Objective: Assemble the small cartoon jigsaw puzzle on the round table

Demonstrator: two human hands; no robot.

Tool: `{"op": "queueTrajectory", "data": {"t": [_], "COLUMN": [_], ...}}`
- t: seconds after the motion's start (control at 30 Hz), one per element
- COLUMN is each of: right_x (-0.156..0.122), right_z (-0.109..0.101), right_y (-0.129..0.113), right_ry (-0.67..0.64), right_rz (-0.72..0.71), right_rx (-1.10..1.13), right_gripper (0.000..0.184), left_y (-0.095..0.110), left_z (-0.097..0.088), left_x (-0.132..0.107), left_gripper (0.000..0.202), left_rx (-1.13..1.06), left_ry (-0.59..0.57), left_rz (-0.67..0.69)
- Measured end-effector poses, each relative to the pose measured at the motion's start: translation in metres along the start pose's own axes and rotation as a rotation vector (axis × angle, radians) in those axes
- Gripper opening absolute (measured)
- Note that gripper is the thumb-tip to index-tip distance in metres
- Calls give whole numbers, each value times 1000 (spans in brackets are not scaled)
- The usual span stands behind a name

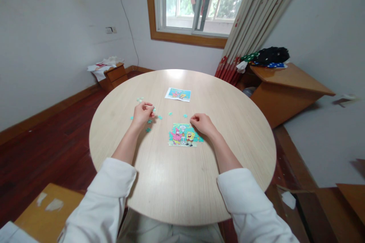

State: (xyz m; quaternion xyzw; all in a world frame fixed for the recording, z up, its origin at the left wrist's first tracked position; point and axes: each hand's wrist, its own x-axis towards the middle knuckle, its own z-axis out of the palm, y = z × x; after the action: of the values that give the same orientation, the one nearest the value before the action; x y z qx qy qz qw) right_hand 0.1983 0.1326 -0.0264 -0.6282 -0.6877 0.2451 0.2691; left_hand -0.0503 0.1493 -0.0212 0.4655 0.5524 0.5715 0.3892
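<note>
A partly assembled jigsaw puzzle with cartoon figures lies on the round table in front of me. My left hand is above the loose pieces left of it, thumb and fingers pinched around a small puzzle piece. Loose turquoise pieces lie beneath and around that hand, among them one piece nearer to me. Beside the puzzle's upper right corner is my right hand, fingers curled and tips together; whatever they hold, if anything, is hidden. Between the hands lie two single pieces, a left one and a right one.
A printed reference picture lies flat beyond the puzzle on the pale wooden table. A wooden desk with cloth on it stands at the right. Behind the table are a window and a curtain.
</note>
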Motion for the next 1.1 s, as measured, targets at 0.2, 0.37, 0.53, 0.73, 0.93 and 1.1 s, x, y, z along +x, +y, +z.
{"op": "queueTrajectory", "data": {"t": [0.2,0.37,0.53,0.73,0.93,1.1], "right_x": [-2,0,1,0,-1,-3], "right_z": [2,4,4,5,6,7], "right_y": [-3,-2,-1,-3,-4,-5], "right_ry": [48,51,45,39,39,42], "right_rz": [-3,-12,-13,-11,-10,-17], "right_rx": [-14,-16,-30,-42,-53,-54], "right_gripper": [16,16,16,17,17,17], "left_y": [0,3,2,-11,-16,-11], "left_z": [4,4,3,9,34,49], "left_x": [-8,-14,-12,-8,-6,-9], "left_gripper": [15,12,9,11,28,21], "left_rx": [169,515,699,726,895,1015], "left_ry": [-319,-505,-516,-343,-196,-234], "left_rz": [-89,36,140,318,348,313]}}
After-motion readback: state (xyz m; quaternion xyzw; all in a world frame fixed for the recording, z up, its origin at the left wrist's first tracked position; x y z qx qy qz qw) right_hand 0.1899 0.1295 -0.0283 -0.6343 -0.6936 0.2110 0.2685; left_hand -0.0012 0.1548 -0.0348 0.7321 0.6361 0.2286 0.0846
